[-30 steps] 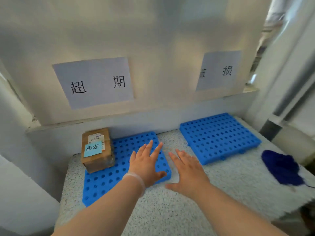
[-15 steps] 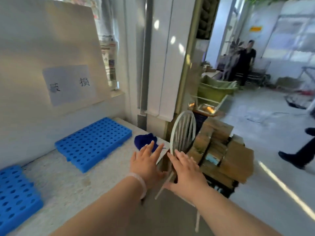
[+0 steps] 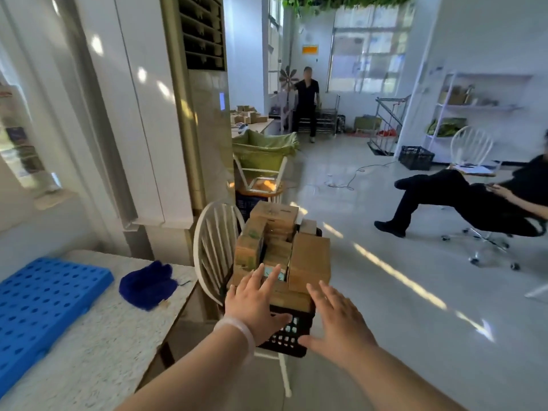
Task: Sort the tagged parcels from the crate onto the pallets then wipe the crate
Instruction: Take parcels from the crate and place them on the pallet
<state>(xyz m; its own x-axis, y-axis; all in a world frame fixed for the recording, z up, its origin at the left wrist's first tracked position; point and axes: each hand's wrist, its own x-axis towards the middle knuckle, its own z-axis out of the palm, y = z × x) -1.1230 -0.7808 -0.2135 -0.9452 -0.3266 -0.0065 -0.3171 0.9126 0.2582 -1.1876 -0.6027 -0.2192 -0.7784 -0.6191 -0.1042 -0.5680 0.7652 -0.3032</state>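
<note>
Speckled tabletop (image 3: 98, 336) fills your lower left, with one blue pallet (image 3: 44, 298) lying at its left edge. Only part of that pallet is in frame, so you cannot judge from here how many parcels are already sorted. Just right of it the blue cloth (image 3: 145, 284) sits bunched near the tabletop's corner, untouched, so the wipe looks not yet begun. Beside the tabletop a white chair (image 3: 212, 247) appears to carry the black crate (image 3: 292, 333). The crate is heaped above its rim with brown parcels (image 3: 310, 262), and one near the front shows a pale blue tag (image 3: 269, 273). Most of the sorting seems left to do. Your left hand (image 3: 252, 307) hovers over the front of the heap, grip spread, fingers straight, holding nothing. Your right hand (image 3: 341, 321) is just beside it, over the crate's near right corner, grip likewise spread and empty.
</note>
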